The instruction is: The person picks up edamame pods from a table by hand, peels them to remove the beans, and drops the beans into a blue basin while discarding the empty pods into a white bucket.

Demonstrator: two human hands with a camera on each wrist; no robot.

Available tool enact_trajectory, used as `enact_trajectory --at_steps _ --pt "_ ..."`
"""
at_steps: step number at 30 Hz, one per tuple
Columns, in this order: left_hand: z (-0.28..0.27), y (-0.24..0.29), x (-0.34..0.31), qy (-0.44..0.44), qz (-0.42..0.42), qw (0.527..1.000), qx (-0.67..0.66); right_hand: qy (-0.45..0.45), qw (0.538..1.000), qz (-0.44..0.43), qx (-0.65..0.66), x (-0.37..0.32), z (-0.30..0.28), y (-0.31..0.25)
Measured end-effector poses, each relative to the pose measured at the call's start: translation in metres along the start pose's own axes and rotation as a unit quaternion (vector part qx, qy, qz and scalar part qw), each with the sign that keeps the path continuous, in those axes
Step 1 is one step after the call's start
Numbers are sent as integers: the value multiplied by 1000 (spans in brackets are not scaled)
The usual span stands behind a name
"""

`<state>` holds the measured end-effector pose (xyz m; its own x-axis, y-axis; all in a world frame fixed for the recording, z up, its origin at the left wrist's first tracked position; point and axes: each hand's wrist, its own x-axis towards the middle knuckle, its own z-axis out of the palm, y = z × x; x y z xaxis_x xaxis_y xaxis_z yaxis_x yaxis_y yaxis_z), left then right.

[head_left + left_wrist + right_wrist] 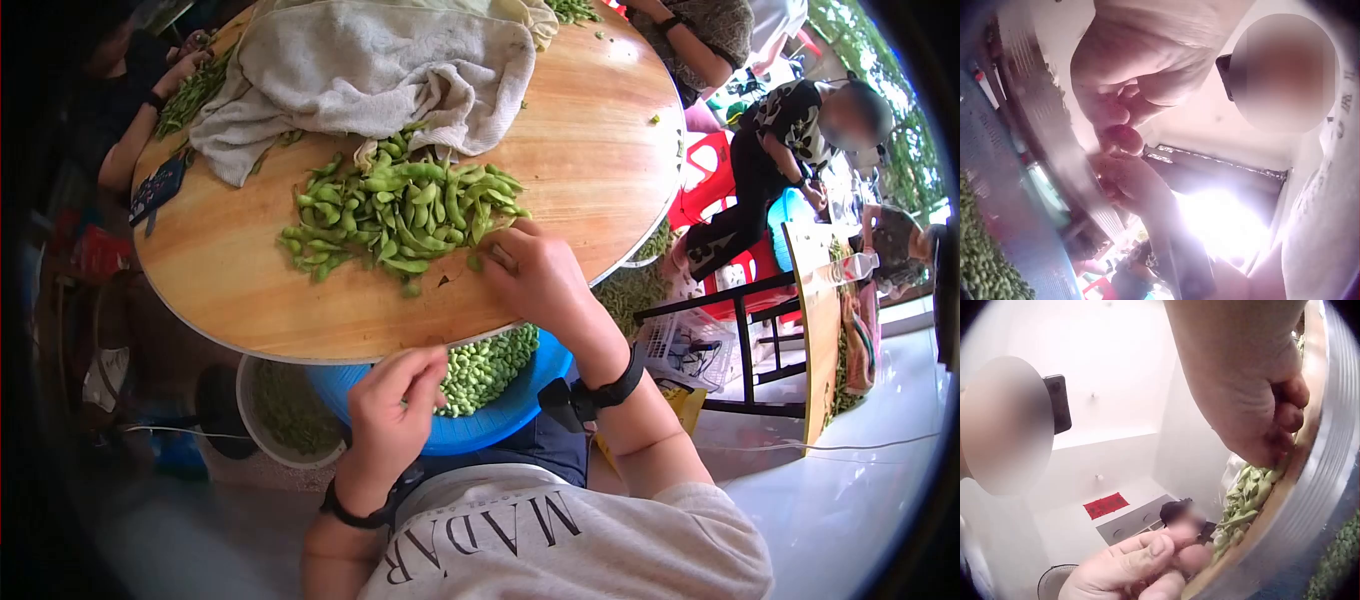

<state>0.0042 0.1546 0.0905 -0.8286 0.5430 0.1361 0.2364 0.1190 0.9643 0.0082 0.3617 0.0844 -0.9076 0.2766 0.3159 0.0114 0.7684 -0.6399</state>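
A heap of green soybean pods [410, 215] lies on the round wooden table. My right hand [540, 275] is at the heap's near right edge, fingers curled down to the tabletop, a pod right at the fingertips; I cannot tell whether it grips one. My left hand [395, 400] is just off the table's near edge, over the rim of a blue basin [470, 432]. Its fingers and thumb [1147, 559] are curled together, with nothing showing between them in the right wrist view. Shelled green beans [490, 370] fill the basin below.
A grey cloth [380, 70] covers the table's far part, with a dark phone [157, 188] at the left. A pale tub [290, 455] of green material stands left of the basin. Other people sit around; a black-framed table [815, 340] is at right.
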Motion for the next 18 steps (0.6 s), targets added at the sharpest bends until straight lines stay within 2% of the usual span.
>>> enact_trajectory --at_steps 1,6,9,10,12,15,16,18 --pt "6 1 4 -10 20 1000 10 -16 1000 -10 -5 0 -3 -1" --pt "23 -4 8 8 -54 996 -63 -53 998 -28 -37 -7 -8 -4" --pt "32 2 9 66 -85 985 -135 -28 991 -29 128 -17 -3 -8" --pt "33 3 9 88 -90 979 -161 -74 972 34 221 -24 -3 -14" --pt "30 -2 6 67 -75 986 -137 -163 890 159 394 -37 -9 -31" --pt "26 -7 0 60 -31 996 -64 -165 883 177 402 -49 -7 -36" --pt "24 -5 -1 62 -26 996 -62 -161 915 130 347 -51 -5 -32" --pt "21 -3 -5 54 -34 996 -62 -177 886 157 399 -53 -10 -37"
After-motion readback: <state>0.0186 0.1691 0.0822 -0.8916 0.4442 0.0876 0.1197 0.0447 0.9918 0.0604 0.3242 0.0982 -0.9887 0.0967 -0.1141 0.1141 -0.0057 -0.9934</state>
